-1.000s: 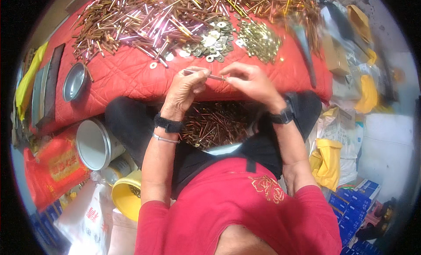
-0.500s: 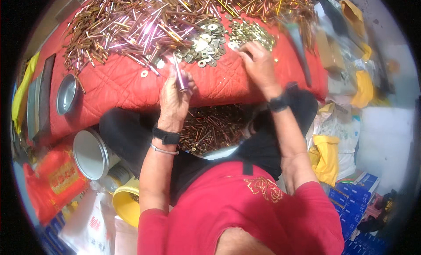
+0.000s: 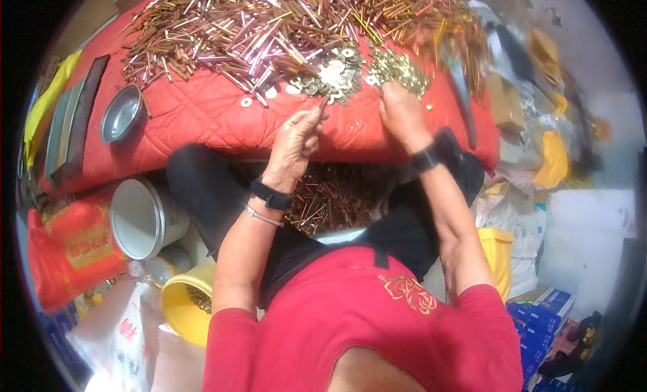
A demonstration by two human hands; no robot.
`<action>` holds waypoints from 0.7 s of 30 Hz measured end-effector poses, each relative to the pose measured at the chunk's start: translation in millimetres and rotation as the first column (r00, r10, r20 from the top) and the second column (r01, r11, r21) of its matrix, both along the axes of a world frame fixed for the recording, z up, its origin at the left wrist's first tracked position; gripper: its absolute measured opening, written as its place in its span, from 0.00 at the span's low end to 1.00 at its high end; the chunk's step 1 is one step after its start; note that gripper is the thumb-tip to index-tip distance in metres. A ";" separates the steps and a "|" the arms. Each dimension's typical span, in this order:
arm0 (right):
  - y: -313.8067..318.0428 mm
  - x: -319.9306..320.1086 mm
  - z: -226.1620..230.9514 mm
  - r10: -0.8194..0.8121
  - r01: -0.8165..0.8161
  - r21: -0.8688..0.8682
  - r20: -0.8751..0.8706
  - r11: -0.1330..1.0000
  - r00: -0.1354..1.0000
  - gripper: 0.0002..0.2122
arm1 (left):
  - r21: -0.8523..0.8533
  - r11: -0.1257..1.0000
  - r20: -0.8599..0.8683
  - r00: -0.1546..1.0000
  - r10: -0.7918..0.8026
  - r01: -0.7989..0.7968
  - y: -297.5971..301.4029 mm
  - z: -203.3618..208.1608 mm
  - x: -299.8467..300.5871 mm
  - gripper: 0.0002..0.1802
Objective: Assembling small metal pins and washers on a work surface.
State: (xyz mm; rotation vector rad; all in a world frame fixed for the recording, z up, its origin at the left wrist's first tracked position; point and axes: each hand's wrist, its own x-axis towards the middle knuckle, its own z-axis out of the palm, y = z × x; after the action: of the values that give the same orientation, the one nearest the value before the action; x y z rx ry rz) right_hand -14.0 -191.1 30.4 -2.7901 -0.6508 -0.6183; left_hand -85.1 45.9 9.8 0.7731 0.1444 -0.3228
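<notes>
My left hand (image 3: pixel 296 146) is closed around a slim metal rod (image 3: pixel 323 106), whose tip pokes out past the fingers toward the washers; the rest of it is hidden in the hand. Flat round washers (image 3: pixel 337 75) lie heaped just beyond. To the right, my right hand (image 3: pixel 404 115) is closed, fingers curled down at the near edge of a pile of small brass-coloured pieces (image 3: pixel 399 70). Its fingertips are hidden, so what they hold cannot be made out. A wide heap of copper-coloured rods (image 3: pixel 269 38) covers the far part of the red quilted surface (image 3: pixel 202 132).
A metal bowl (image 3: pixel 121 115) sits at the surface's left edge. More rods (image 3: pixel 323 200) lie between my legs. A white bucket (image 3: pixel 138 217) and a yellow bucket (image 3: pixel 185 308) stand at lower left. Blue boxes (image 3: pixel 539 324) and a yellow bag (image 3: pixel 495 257) are at right.
My left hand has moved right toward the washers, and the rod has turned so less of it shows. My right hand has curled shut beside the brass pieces. The view has shifted slightly.
</notes>
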 end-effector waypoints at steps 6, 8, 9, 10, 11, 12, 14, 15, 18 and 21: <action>45.1 -43.8 42.9 0.464 0.185 0.858 -0.427 0.480 0.776 0.06 | 0.123 0.990 0.067 0.995 -0.073 0.064 -6.4 10.4 -9.1 0.10; 47.7 -48.2 39.5 0.505 0.170 0.879 -0.403 0.445 0.763 0.07 | 0.150 0.987 0.097 0.992 -0.080 0.065 -6.1 15.8 -10.5 0.10; 49.0 -49.3 36.2 0.513 0.186 0.890 -0.398 0.415 0.760 0.06 | 0.157 0.985 0.099 0.991 -0.089 0.073 -5.5 18.6 -11.2 0.10; 48.9 -50.0 32.6 0.521 0.202 0.901 -0.393 0.385 0.758 0.06 | 0.165 0.983 0.102 0.990 -0.098 0.081 -5.0 21.2 -11.9 0.10; 48.6 -49.0 31.5 0.484 0.195 0.891 -0.393 0.409 0.782 0.05 | 0.174 0.981 0.105 0.989 -0.106 0.087 -3.7 23.2 -12.3 0.09; 48.2 -49.4 30.6 0.491 0.198 0.905 -0.376 0.377 0.786 0.05 | 0.186 0.979 0.105 0.989 -0.107 0.086 -3.1 24.4 -12.3 0.09; 47.8 -50.9 30.5 0.504 0.203 0.928 -0.343 0.312 0.793 0.05 | 0.208 0.974 0.106 0.988 -0.109 0.085 -3.3 24.8 -11.7 0.09; 47.6 -50.5 30.5 0.525 0.161 0.939 -0.305 0.303 0.795 0.06 | 0.213 0.973 0.109 0.987 -0.116 0.091 -3.3 23.9 -11.3 0.09; 45.5 -46.3 30.4 0.567 0.026 0.945 -0.216 0.325 0.795 0.08 | 0.234 0.964 0.109 0.982 -0.153 0.125 -0.7 21.2 -9.0 0.09; 35.5 -42.6 33.6 0.578 -0.107 0.879 -0.209 0.464 0.789 0.09 | 0.239 0.951 0.061 0.974 -0.219 0.198 2.1 27.9 -6.7 0.09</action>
State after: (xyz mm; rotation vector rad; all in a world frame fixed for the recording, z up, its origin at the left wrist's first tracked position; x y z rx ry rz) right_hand -56.6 -155.5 64.0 -1.6720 -0.5796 -0.0434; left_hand -91.7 48.0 37.7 1.0356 0.0172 -0.4782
